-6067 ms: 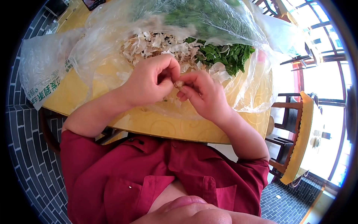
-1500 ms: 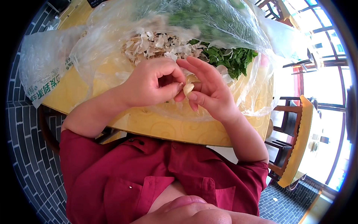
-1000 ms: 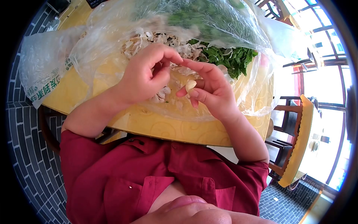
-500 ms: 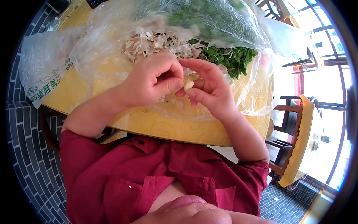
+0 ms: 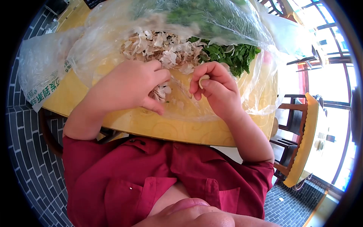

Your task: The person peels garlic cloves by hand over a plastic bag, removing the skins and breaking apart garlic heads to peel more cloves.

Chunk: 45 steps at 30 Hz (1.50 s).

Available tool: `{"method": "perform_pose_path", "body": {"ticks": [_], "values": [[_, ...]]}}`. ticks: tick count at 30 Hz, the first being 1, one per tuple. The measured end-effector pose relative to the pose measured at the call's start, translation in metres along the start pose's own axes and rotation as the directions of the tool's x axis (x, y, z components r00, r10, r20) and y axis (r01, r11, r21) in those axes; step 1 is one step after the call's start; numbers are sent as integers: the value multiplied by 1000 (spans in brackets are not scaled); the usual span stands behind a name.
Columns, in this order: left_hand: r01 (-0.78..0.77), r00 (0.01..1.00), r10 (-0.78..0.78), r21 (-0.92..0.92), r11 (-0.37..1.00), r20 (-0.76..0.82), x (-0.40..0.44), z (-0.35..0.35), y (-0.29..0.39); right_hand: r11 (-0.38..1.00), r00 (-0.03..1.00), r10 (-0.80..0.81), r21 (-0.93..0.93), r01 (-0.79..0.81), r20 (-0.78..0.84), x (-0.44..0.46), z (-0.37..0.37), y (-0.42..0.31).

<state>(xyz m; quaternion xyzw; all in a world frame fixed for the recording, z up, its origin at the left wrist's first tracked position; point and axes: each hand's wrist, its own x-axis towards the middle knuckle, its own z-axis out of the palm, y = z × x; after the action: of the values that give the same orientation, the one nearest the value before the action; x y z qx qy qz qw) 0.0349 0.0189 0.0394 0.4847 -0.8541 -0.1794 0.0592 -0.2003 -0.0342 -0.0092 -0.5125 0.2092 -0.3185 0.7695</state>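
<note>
My right hand (image 5: pixel 219 89) pinches a pale peeled garlic clove (image 5: pixel 204 80) between thumb and fingers, above the plastic sheet. My left hand (image 5: pixel 140 87) is open, palm down, with thumb and fingers apart. Just beyond its fingers lies a clump of garlic in papery skin (image 5: pixel 160 92), partly covered by the hand; whether they touch I cannot tell. Behind both hands spreads a heap of garlic skins (image 5: pixel 170 47). Right of it sits a pile of green leaves (image 5: pixel 234 56).
Clear plastic (image 5: pixel 109 38) covers much of the yellow table (image 5: pixel 170 130), with more greens under it at the back. A printed plastic bag (image 5: pixel 43 72) hangs over the left edge. Chairs (image 5: pixel 291 132) and another table with a yellow cloth (image 5: pixel 302 151) stand to the right.
My hands have moved apart. The left has gone left and down to the garlic clump, its fingers opening. The right has shifted slightly right, still holding the clove.
</note>
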Motion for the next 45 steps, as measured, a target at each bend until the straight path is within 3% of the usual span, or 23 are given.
{"method": "perform_pose_path", "body": {"ticks": [5, 8, 9, 11, 15, 17, 23, 26, 29, 35, 38, 45], "values": [[-22, 1000, 20, 112, 993, 20, 1, 16, 4, 999, 992, -17, 50, 10, 128, 2, -8, 2], [-38, 998, 40, 57, 998, -38, 3, 19, 7, 993, 995, 97, -65, -98, -19, -2, 0, -2], [-31, 994, 28, -29, 999, -105, 4, 19, 9, 959, 999, 37, -281, -40, -19, -2, 2, -2], [-35, 973, -12, -200, 979, -232, 5, 19, 12, 749, 997, -76, -659, 70, 19, -2, 7, -1], [-223, 910, 86, -304, 926, -404, 14, 34, 3, 554, 976, -190, -808, 200, 111, -3, 14, 2], [-292, 879, 139, -284, 913, -456, 18, 40, 4, 481, 963, -223, -842, 244, 152, -4, 16, 1], [-179, 936, 22, -420, 890, -352, 18, 44, 21, 359, 963, -219, -904, 232, 160, -8, 23, 2], [-190, 925, 1, -460, 867, -380, 17, 46, 29, 362, 967, -215, -909, 206, 133, -9, 22, 8], [-168, 941, 14, -429, 888, -339, 17, 43, 30, 299, 971, -189, -933, 198, 145, -10, 22, 10], [-340, 827, 118, -322, 883, -550, 17, 50, 31, 430, 969, -201, -876, 220, 145, -13, 27, 11], [-309, 861, 83, -387, 869, -502, 13, 51, 34, 449, 965, -213, -862, 235, 152, -15, 27, 12], [-351, 822, 130, -313, 883, -554, 14, 53, 33, 485, 945, -298, -831, 272, 135, -15, 32, 13]]}}
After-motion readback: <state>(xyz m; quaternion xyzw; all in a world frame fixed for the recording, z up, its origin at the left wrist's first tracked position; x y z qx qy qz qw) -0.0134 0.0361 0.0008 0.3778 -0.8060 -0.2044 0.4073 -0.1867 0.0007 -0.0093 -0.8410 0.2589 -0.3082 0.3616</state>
